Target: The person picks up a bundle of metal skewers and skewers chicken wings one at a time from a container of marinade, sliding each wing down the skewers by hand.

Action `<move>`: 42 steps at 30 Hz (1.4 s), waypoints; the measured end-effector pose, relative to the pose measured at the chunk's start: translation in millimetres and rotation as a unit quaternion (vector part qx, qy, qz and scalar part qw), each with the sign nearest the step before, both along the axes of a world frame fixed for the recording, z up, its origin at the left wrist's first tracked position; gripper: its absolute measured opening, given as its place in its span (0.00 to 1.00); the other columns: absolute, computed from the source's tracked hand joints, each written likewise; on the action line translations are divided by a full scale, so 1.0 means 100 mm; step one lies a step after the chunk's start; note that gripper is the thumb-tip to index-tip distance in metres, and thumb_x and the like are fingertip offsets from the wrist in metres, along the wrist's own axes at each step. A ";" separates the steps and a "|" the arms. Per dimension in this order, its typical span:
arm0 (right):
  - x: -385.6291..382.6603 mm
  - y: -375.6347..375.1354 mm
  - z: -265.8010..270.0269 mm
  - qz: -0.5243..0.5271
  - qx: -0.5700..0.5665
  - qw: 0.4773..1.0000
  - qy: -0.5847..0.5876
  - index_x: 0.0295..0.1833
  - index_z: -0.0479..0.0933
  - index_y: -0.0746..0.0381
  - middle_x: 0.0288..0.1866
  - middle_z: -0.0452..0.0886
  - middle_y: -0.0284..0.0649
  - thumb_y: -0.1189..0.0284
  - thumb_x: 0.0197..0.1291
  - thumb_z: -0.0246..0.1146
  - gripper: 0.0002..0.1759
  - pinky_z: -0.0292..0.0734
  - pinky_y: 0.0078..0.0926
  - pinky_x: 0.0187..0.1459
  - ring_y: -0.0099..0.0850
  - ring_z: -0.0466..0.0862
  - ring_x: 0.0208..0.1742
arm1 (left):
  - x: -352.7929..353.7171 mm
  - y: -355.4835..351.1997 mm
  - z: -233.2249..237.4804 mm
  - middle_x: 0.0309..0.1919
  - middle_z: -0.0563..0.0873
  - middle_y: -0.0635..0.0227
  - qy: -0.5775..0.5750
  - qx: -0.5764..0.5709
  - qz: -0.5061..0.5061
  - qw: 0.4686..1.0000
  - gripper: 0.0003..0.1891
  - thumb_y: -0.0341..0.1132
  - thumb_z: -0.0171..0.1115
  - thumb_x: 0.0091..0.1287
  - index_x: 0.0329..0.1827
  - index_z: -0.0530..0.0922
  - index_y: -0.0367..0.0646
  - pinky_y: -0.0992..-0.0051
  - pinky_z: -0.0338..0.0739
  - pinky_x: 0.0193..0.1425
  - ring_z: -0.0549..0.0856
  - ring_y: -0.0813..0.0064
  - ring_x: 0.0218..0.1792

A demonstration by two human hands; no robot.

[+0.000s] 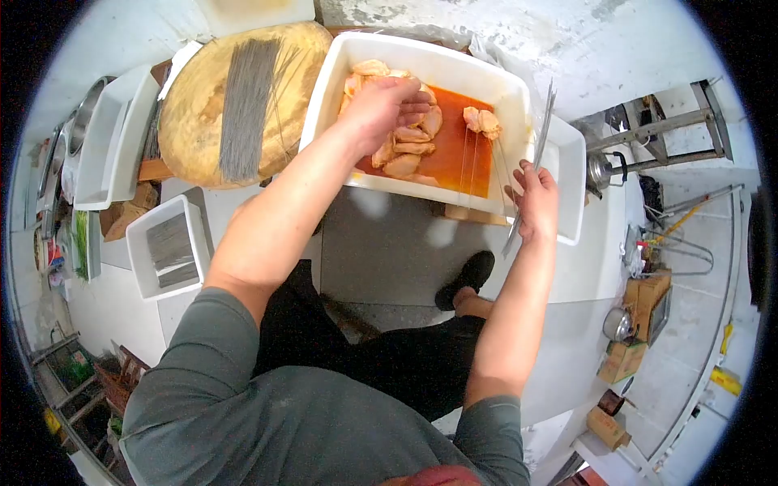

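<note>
My left hand [387, 112] reaches over a pile of raw chicken pieces [403, 164] in a white plastic bin [519, 89]. Its fingers are stretched out and slightly bent, and nothing shows plainly between them. Orange-red liquid [442, 180] covers the bin's floor. Near the bin's right side, chicken pieces on thin skewers [483, 121] lie apart from the pile, their sticks running toward the near rim. At the right rim, my right hand [535, 198] is closed around a bundle of thin grey metal skewers [545, 121], which stands out above and below the fingers.
A round wooden block [190, 121] left of the bin carries a mass of grey skewers [247, 109]. More skewers lie in a small white tub [142, 263]. Another white tub [572, 162] adjoins the bin on the right. A metal kettle [598, 170] stands beyond it.
</note>
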State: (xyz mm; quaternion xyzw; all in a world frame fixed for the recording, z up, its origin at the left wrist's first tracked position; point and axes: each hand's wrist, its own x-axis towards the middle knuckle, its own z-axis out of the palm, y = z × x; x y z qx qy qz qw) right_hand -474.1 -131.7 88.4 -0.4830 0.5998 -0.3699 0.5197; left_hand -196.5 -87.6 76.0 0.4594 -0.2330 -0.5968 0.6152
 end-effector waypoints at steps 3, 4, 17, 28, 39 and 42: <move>-0.14 0.03 0.02 0.010 -0.018 0.999 0.025 0.46 0.74 0.65 0.43 0.80 0.40 0.65 0.71 0.56 0.13 0.78 0.27 0.38 0.27 0.78 0.44 | 0.05 -0.03 -0.03 0.48 0.85 0.63 -0.004 0.001 0.020 1.000 0.15 0.40 0.53 0.75 0.54 0.75 0.37 0.73 0.80 0.52 0.84 0.73 0.48; -0.18 0.08 0.08 0.003 -0.023 1.000 0.013 0.45 0.74 0.65 0.42 0.80 0.39 0.65 0.71 0.56 0.12 0.77 0.26 0.37 0.26 0.79 0.42 | 0.06 -0.02 -0.01 0.47 0.85 0.63 -0.008 0.001 0.033 0.999 0.14 0.39 0.53 0.75 0.53 0.76 0.37 0.74 0.80 0.51 0.84 0.74 0.47; -0.48 0.63 0.42 -0.020 -0.038 0.997 -0.058 0.37 0.74 0.63 0.24 0.74 0.29 0.67 0.71 0.57 0.11 0.61 0.17 0.23 0.16 0.68 0.22 | 0.01 -0.04 -0.36 0.32 0.84 0.70 -0.346 0.077 -0.034 0.934 0.11 0.38 0.60 0.70 0.41 0.81 0.39 0.78 0.76 0.39 0.80 0.81 0.33; -0.55 0.70 0.48 -0.036 -0.076 0.983 -0.161 0.33 0.73 0.62 0.22 0.74 0.29 0.67 0.72 0.56 0.13 0.61 0.16 0.22 0.15 0.68 0.22 | -0.10 -0.86 -0.67 0.69 0.73 0.72 -0.887 -0.073 -0.322 0.322 0.26 0.37 0.60 0.63 0.67 0.72 0.55 0.64 0.67 0.69 0.69 0.65 0.70; -0.60 0.66 0.49 -0.049 -0.102 0.976 -0.185 0.34 0.72 0.63 0.21 0.73 0.30 0.68 0.71 0.56 0.12 0.62 0.17 0.22 0.16 0.69 0.21 | -0.20 -0.99 -0.54 0.44 0.87 0.61 -0.841 0.054 -0.372 0.388 0.15 0.43 0.61 0.65 0.50 0.84 0.47 0.63 0.75 0.55 0.84 0.60 0.51; -0.57 0.70 0.47 -0.032 -0.096 0.982 -0.158 0.37 0.74 0.64 0.22 0.75 0.31 0.68 0.71 0.56 0.11 0.63 0.19 0.23 0.17 0.69 0.21 | -0.09 -0.77 -0.38 0.39 0.87 0.59 -0.773 0.095 -0.290 0.556 0.19 0.47 0.58 0.70 0.49 0.83 0.39 0.64 0.78 0.48 0.85 0.59 0.41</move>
